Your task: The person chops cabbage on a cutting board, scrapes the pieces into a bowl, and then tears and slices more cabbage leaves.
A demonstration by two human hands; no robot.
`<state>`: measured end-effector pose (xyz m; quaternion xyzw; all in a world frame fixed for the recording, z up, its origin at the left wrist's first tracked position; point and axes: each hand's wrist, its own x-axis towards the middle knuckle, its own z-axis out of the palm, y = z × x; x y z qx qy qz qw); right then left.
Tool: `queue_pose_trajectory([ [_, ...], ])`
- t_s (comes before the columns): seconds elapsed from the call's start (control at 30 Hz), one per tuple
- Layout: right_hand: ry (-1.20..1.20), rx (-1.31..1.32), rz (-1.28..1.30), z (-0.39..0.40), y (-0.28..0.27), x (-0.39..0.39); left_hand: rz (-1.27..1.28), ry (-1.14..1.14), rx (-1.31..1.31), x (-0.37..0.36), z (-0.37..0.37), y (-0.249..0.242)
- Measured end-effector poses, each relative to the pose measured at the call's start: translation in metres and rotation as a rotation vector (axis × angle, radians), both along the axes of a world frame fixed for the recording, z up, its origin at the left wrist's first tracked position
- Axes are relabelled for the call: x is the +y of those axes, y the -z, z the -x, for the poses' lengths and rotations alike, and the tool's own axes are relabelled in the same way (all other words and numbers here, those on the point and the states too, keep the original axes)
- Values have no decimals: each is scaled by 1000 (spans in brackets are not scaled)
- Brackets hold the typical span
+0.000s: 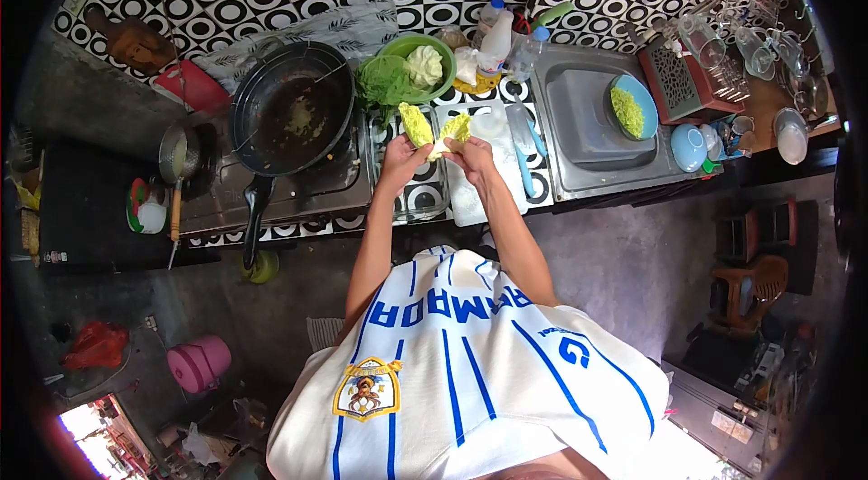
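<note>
My left hand [404,162] grips one side of a pale yellow-green cabbage leaf [416,125], fingers closed on its base. My right hand [470,159] pinches the other side, where a second leafy part [456,128] stands up; whether the two parts are still joined is hard to tell. Both hands are over the counter, at the left edge of a white cutting board [467,204]. Right of the board lies a knife with a blue handle [524,171]. Behind the hands, a green bowl [449,73] holds a pale cabbage [423,66] and leafy greens [383,82].
A large black wok [294,109] sits on the stove to the left, its handle [257,209] jutting past the counter edge. In the sink [579,168] at right is a blue bowl [647,100] of shredded cabbage. Bottles [496,44] stand against the tiled wall.
</note>
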<state>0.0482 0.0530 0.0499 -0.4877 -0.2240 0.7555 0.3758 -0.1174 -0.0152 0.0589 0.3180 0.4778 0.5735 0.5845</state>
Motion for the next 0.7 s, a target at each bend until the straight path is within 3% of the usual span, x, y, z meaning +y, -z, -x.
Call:
queue_pose_trajectory([
  [0.2, 171, 17, -43, -40, 10, 30, 17, 112, 15, -2, 15, -11],
  [0.33, 103, -56, -103, -80, -15, 56, 38, 83, 136, -1, 27, -5],
  [0.43, 76, -63, -122, -83, -16, 65, -34, -23, 210, 22, 10, -4],
  [0.47, 67, -70, -95, -80, -12, 67, -5, -38, 420, 32, 6, -5],
  [0.5, 57, -77, -66, -75, -9, 66, -47, -60, 365, 49, 1, 17],
  [0.57, 32, -118, -46, -62, -3, 62, -61, -135, 492, 80, -8, 29],
  [0.7, -31, -102, -25, -54, 4, 50, -133, -388, 698, 123, -14, 30],
])
